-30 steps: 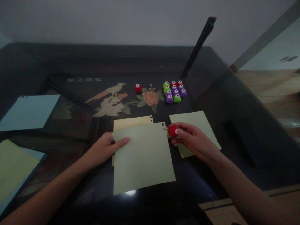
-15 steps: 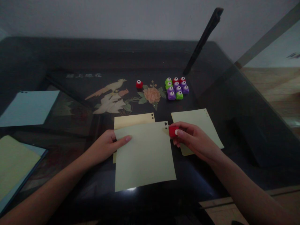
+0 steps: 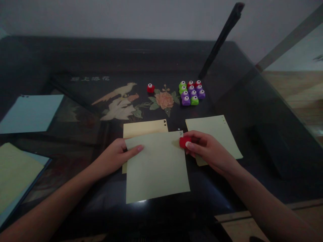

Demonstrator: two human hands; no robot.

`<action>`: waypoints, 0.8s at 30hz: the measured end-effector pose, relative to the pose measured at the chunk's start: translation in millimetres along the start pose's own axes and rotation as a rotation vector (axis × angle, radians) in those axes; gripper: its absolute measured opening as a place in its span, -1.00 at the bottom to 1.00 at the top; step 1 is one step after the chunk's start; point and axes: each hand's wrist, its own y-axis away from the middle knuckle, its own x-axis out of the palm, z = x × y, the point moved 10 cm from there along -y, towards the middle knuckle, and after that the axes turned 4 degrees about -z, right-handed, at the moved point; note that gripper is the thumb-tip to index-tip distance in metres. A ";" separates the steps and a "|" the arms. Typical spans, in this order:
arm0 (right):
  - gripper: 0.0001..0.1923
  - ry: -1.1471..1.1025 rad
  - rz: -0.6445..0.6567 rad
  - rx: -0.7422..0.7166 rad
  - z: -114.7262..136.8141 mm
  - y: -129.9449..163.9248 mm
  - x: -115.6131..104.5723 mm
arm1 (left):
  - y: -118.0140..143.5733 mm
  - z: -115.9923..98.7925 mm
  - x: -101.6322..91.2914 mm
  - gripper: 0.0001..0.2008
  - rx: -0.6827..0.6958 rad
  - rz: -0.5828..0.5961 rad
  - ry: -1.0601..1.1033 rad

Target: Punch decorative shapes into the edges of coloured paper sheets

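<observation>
Green sheet (image 3: pixel 156 164) lies flat on the glass table (image 3: pixel 75 67), over a yellow sheet (image 3: pixel 143 127). Your left hand (image 3: pixel 114 158) pins its left edge, thumb on top. Right hand (image 3: pixel 204 149) pinches a red punch (image 3: pixel 183 142) at the sheet's top-right corner. Paper looks light, floppy, likely to slide on glass; hold it by the edges. The punch looks small and rigid.

Both forearms are bare from the lower frame edge up to the wrists — no sleeves, cuffs, watches or bands show. The left hand (image 3: pixel 114 158) and right hand (image 3: pixel 209 151) are ungloved and ringless — slim fingers, with short, pale, neatly trimmed nails catching the dim light.
</observation>
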 end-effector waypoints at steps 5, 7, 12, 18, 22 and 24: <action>-0.69 0.044 -0.042 0.028 -5.1 0.7 -3.5 | 0.2 -3.2 0.2 -0.74 0.026 -0.011 -0.038; -0.70 0.046 -0.040 0.027 -5.5 1.4 -2.8 | 0.1 -4.1 0.5 -0.74 0.028 -0.011 -0.050; -0.70 0.062 -0.034 0.023 -6.6 1.3 -1.0 | 0.2 -6.4 -0.2 -0.72 0.045 -0.022 -0.102; -0.72 0.132 0.013 -0.019 -3.9 1.2 2.4 | 1.6 -3.2 0.0 -0.71 0.012 -0.013 -0.172; -0.71 0.114 0.006 -0.006 -3.2 1.7 2.2 | 0.9 -7.3 1.2 -0.72 0.049 -0.009 -0.158; -0.73 0.098 0.010 0.001 -3.3 1.7 3.2 | 0.5 -9.1 0.9 -0.73 0.066 -0.014 -0.152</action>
